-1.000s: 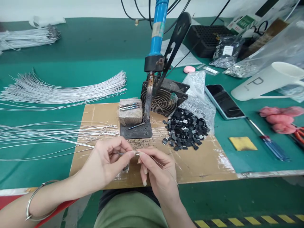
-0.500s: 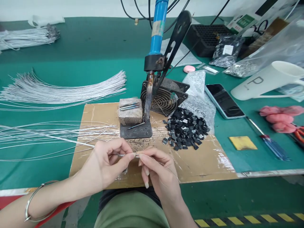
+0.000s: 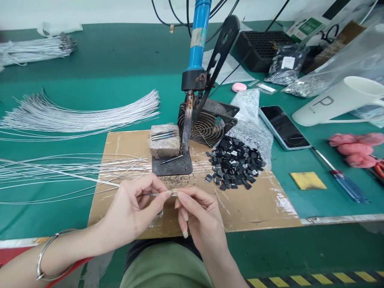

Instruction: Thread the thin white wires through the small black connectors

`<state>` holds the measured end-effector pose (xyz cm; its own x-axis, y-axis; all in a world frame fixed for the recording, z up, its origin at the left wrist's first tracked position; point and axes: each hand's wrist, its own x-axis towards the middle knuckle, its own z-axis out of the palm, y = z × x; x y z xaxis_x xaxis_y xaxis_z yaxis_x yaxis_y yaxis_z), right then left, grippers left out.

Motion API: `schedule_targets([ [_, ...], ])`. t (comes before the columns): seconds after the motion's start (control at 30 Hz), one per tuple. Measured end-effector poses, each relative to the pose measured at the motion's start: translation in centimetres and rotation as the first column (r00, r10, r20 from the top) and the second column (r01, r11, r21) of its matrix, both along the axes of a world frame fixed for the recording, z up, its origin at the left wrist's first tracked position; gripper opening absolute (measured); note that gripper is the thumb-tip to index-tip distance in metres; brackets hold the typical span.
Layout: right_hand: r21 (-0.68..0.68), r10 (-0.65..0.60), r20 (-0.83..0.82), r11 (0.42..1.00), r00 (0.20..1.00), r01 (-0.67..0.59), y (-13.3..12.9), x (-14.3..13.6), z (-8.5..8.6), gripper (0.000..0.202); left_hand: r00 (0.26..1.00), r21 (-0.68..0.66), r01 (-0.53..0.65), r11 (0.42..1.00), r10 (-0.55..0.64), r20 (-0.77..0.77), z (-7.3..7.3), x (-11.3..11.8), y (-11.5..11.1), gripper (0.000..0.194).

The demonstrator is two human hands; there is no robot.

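Above the front of the cardboard sheet (image 3: 258, 204), my left hand (image 3: 135, 208) pinches a thin, shiny metal rod (image 3: 154, 194) between thumb and index finger. My right hand (image 3: 199, 216) is closed at thumb and index finger on a thin wire (image 3: 215, 215), whose tail runs down to the right. Both sets of fingertips nearly touch; how rod and wire meet there is too small to tell. Just behind stands a soldering iron (image 3: 199, 44), tip down over a dark metal plate (image 3: 178, 167). A small, partly hidden object shows below my left fingers.
White wires (image 3: 87, 116) lie in bundles at left. Similar rods rest on a worn block (image 3: 165, 146). A pile of small black parts (image 3: 235, 164) sits right of a fan (image 3: 207, 124). Farther right are a phone (image 3: 285, 128), yellow sponge (image 3: 308, 180), screwdriver (image 3: 345, 182) and white mug (image 3: 330, 104).
My right fingertips have edged very slightly to the right, and the small gap between the two pinches looks a little wider. Both hands keep their grips.
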<state>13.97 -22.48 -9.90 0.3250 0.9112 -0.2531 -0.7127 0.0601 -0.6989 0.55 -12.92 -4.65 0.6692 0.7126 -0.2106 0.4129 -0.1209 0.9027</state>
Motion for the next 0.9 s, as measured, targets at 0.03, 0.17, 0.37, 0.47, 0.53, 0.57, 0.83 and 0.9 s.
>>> schedule_targets([
  [0.03,-0.003,-0.005,-0.005,1.000,1.000,0.005,0.03,-0.06,0.05,0.009,1.000,0.017,-0.006,1.000,0.006,-0.004,-0.11,-0.05,-0.07,0.024],
  [0.17,-0.017,-0.032,-0.022,0.999,0.999,0.031,0.13,-0.32,0.35,0.010,1.000,0.056,-0.024,0.998,0.024,-0.002,-0.34,-0.11,-0.21,0.025],
  [0.37,-0.039,-0.072,-0.029,0.997,0.997,0.071,0.34,-0.71,0.63,0.010,0.998,0.054,-0.064,0.997,0.063,0.020,-0.35,0.01,-0.41,0.024],
  [0.47,-0.047,-0.083,-0.032,0.996,0.996,0.082,0.41,-0.87,0.63,0.012,0.997,0.042,-0.078,0.996,0.077,0.025,-0.52,-0.06,-0.51,0.023],
  [0.53,-0.044,-0.085,-0.037,0.996,0.996,0.084,0.41,-0.92,0.58,0.013,0.996,0.019,-0.079,0.997,0.079,0.029,-0.61,-0.05,-0.51,0.023],
  [0.57,-0.038,-0.083,-0.040,0.996,0.996,0.081,0.39,-0.93,0.54,0.012,0.996,0.005,-0.079,0.997,0.079,0.034,-0.62,-0.01,-0.48,0.023],
  [0.83,-0.006,-0.040,-0.051,0.999,0.998,0.040,0.29,-0.58,0.46,0.019,0.997,-0.026,-0.079,0.997,0.080,0.025,-0.44,0.29,-0.42,0.025],
  [0.9,-0.011,-0.043,-0.046,0.999,0.998,0.043,0.35,-0.53,0.51,0.018,0.997,-0.020,-0.075,0.997,0.075,0.027,-0.46,0.25,-0.51,0.025],
])
